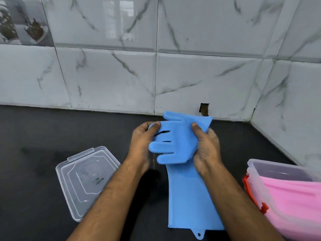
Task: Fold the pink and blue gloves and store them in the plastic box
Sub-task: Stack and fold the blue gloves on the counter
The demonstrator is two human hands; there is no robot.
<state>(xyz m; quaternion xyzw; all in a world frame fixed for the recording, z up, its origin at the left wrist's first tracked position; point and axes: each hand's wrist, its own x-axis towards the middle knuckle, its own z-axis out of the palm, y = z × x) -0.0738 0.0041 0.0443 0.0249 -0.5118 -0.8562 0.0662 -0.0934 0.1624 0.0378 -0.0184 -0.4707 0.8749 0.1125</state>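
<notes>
A blue silicone glove (pixel 189 193) lies lengthwise on the dark counter, its cuff toward me. Its bristled finger end is lifted and bent back over the palm. My left hand (pixel 142 141) pinches the fingertips of the glove on the left. My right hand (pixel 206 146) grips the folded edge on the right. A pink glove (pixel 293 206) lies inside the clear plastic box (pixel 255 164) at the right edge, partly cut off by the frame.
The box's clear lid (pixel 86 180) lies flat on the counter to the left of my left forearm. A red clip (pixel 250 192) sits on the box's near side. Marble-look tiled walls meet in a corner behind and to the right.
</notes>
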